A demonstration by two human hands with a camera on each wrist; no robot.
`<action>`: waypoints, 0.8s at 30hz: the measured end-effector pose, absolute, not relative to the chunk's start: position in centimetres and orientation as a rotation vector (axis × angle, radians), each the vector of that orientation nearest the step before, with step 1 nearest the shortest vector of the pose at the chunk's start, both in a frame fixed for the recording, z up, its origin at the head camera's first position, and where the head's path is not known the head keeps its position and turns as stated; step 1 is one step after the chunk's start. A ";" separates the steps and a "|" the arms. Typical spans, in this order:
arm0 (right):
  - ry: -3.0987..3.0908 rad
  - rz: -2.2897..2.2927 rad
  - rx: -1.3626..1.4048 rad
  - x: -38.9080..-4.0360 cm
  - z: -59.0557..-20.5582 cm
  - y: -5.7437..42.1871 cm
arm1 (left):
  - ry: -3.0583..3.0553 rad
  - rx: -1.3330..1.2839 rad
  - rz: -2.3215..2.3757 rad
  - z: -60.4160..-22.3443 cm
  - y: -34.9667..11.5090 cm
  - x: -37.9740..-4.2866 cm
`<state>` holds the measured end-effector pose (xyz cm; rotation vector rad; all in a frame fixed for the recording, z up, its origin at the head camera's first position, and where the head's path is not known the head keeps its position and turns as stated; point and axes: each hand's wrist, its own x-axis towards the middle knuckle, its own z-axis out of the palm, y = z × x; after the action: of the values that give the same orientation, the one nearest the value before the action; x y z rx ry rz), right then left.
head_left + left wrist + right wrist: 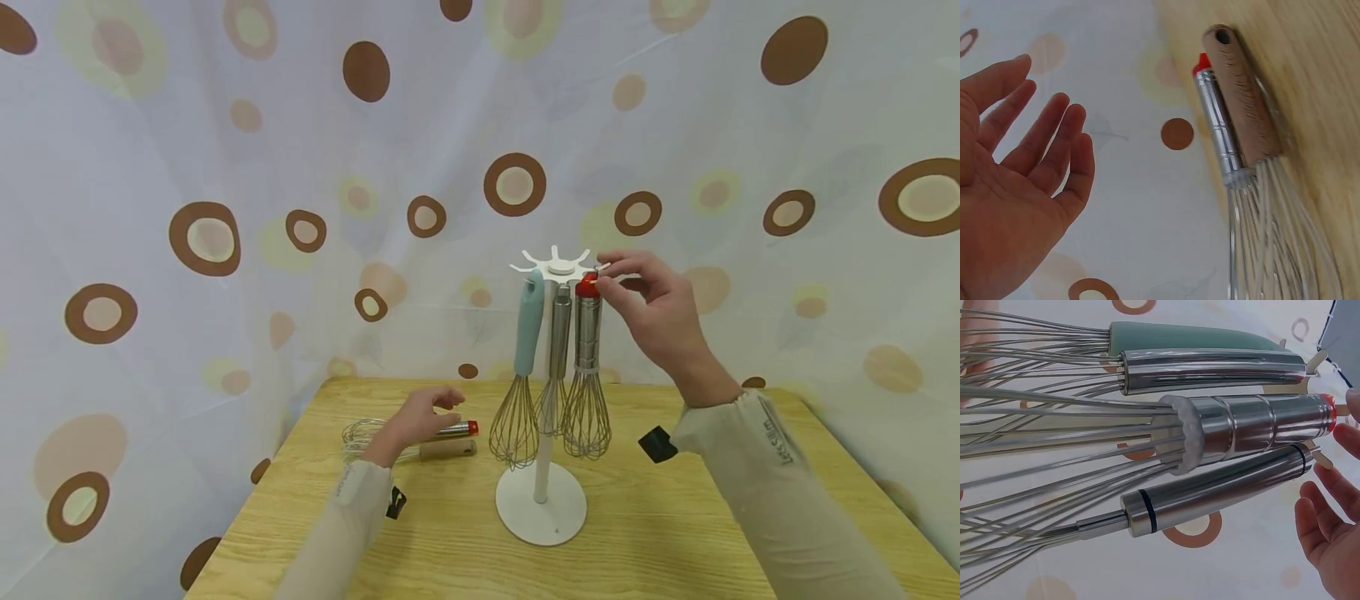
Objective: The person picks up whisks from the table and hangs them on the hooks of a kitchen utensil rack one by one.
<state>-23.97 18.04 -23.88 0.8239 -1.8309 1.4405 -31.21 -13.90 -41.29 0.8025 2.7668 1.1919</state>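
Note:
My right hand is at the rack's top, thumb and forefinger pinching the red end of a steel whisk at a hook. In the right wrist view, the fingers of my right hand also lie near a hook and a black-banded steel whisk. Beside it hang a teal-handled whisk and a plain steel whisk. My left hand is held over the table, holding nothing, its fingers loosely bent. Near it lie a brown-handled whisk and another red-ended whisk.
The white rack has a round base on the wooden table and hooks spread around its top. A spotted curtain hangs behind the table and along its sides.

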 end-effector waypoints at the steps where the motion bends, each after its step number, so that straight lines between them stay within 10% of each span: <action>1: -1.837 1.423 0.822 -24.0 -23.9 18.0 | 2.765 0.795 1.172 -41.7 -14.0 -31.3; 24: -1.980 1.266 0.711 -23.5 -23.5 17.7 | 2.794 0.745 0.893 -47.3 -14.7 -32.6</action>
<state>-23.47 17.67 -23.54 0.7114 -1.9798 1.2655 -32.58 -14.71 -47.35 0.7454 2.7939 0.8935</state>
